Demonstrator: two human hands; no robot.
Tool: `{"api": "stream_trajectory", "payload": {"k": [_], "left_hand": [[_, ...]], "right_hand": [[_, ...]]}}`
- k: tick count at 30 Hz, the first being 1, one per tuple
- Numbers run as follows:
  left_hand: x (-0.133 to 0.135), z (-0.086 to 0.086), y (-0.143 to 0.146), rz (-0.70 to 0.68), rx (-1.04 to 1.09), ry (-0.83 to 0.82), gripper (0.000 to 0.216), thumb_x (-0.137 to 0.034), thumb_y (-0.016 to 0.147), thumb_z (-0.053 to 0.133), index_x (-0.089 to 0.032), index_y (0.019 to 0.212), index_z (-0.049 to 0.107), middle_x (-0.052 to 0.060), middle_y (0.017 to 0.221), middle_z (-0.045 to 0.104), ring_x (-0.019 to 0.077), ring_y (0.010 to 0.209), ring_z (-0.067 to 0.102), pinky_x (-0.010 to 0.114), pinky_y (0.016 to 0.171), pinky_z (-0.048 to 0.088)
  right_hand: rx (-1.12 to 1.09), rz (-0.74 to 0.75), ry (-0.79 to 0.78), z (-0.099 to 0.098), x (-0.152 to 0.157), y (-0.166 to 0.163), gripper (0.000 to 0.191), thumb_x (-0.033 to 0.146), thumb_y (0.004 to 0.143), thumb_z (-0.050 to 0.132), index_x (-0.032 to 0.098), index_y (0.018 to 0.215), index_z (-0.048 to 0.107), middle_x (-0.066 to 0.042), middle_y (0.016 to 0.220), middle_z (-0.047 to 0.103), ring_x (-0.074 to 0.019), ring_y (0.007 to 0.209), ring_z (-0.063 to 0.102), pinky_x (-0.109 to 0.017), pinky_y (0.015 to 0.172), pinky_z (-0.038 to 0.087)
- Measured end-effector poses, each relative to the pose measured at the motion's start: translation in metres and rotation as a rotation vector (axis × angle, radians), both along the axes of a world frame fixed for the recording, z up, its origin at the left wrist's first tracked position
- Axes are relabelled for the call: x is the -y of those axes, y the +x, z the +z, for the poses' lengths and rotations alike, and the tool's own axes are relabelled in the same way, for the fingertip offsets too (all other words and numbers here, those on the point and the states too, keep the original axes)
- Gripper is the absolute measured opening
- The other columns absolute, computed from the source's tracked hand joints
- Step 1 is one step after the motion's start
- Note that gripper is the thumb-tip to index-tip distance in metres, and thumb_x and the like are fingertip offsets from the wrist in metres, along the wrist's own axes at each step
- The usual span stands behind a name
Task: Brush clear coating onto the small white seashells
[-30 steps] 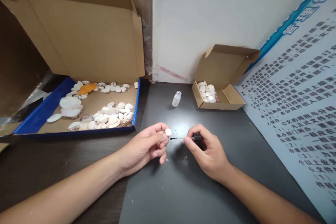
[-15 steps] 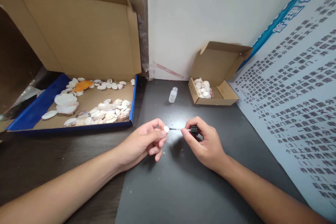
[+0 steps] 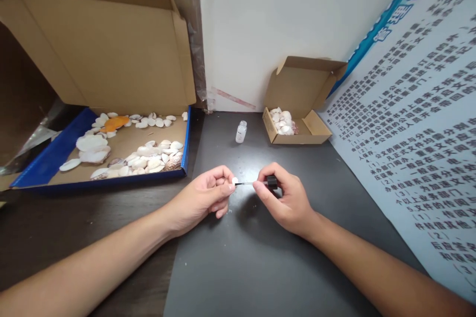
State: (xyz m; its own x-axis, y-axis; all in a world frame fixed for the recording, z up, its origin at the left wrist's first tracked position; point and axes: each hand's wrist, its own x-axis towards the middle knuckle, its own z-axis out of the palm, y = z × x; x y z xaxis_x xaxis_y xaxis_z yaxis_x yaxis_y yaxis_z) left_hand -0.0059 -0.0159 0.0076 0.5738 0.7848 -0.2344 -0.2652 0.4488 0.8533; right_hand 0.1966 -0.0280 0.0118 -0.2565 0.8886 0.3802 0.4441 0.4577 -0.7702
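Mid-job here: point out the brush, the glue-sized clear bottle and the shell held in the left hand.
Brush (image 3: 272, 183): head view, on its black cap.
Bottle (image 3: 241, 132): head view, on the middle of its body.
Shell (image 3: 234, 181): head view, on its exposed white face.

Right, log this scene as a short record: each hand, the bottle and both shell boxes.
Left hand: pinches a small white seashell
Right hand: holds a black-capped applicator brush, its tip at or very near that seashell
Bottle: small, clear, uncapped, standing on the dark gray mat
Blue-sided box: lid open, many pale shells, one orange shell
Small cardboard box: lid open, white shells heaped at its left end
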Motion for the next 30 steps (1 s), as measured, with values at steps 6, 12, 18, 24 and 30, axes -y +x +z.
{"api": "stream_trajectory", "payload": {"k": [6, 12, 18, 24, 30], "left_hand": [[0.0002, -0.0007, -0.0007, 0.014, -0.017, 0.002, 0.028, -0.033, 0.083, 0.075, -0.019, 0.083, 0.05, -0.011, 0.052, 0.038, 0.0036, 0.044, 0.03, 0.017, 0.047, 0.037], [0.0004, -0.0022, -0.003, -0.019, -0.019, 0.022, 0.022, -0.029, 0.087, 0.07, -0.019, 0.085, 0.05, -0.011, 0.054, 0.036, 0.0044, 0.047, 0.03, 0.018, 0.049, 0.038], [0.0014, -0.0028, -0.0024, -0.031, -0.065, 0.068, 0.02, -0.031, 0.09, 0.065, -0.02, 0.086, 0.049, -0.01, 0.056, 0.035, 0.0049, 0.048, 0.03, 0.018, 0.05, 0.038], [0.0029, -0.0028, -0.0015, -0.045, -0.147, 0.145, 0.023, -0.035, 0.091, 0.064, -0.02, 0.087, 0.047, -0.01, 0.059, 0.041, 0.0035, 0.047, 0.037, 0.017, 0.05, 0.036], [0.003, -0.0042, -0.0021, -0.064, -0.178, 0.211, 0.022, -0.034, 0.093, 0.061, -0.02, 0.089, 0.045, -0.011, 0.058, 0.042, 0.0034, 0.047, 0.04, 0.017, 0.049, 0.035]], "right_hand": [[0.028, -0.051, -0.018, 0.0012, 0.0001, 0.0001, 0.014, 0.026, 0.089, 0.056, 0.023, 0.078, 0.048, 0.006, 0.059, 0.049, -0.0096, 0.049, 0.044, -0.022, 0.049, 0.037], [0.026, -0.012, -0.044, 0.0, -0.0001, 0.0004, 0.015, 0.028, 0.089, 0.056, 0.023, 0.078, 0.048, 0.006, 0.058, 0.046, -0.0097, 0.049, 0.042, -0.022, 0.049, 0.036], [-0.014, 0.009, -0.03, -0.0016, 0.0011, 0.0008, 0.018, 0.028, 0.09, 0.056, 0.023, 0.077, 0.044, 0.007, 0.057, 0.041, -0.0093, 0.049, 0.039, -0.022, 0.048, 0.034], [-0.002, -0.019, -0.021, -0.0006, 0.0021, -0.0001, 0.017, 0.026, 0.089, 0.056, 0.023, 0.077, 0.044, 0.008, 0.057, 0.041, -0.0089, 0.048, 0.039, -0.022, 0.049, 0.033], [-0.009, 0.039, 0.009, 0.0011, 0.0024, 0.0004, 0.017, 0.023, 0.088, 0.058, 0.023, 0.077, 0.045, 0.008, 0.057, 0.042, -0.0084, 0.048, 0.039, -0.021, 0.049, 0.034]]}}
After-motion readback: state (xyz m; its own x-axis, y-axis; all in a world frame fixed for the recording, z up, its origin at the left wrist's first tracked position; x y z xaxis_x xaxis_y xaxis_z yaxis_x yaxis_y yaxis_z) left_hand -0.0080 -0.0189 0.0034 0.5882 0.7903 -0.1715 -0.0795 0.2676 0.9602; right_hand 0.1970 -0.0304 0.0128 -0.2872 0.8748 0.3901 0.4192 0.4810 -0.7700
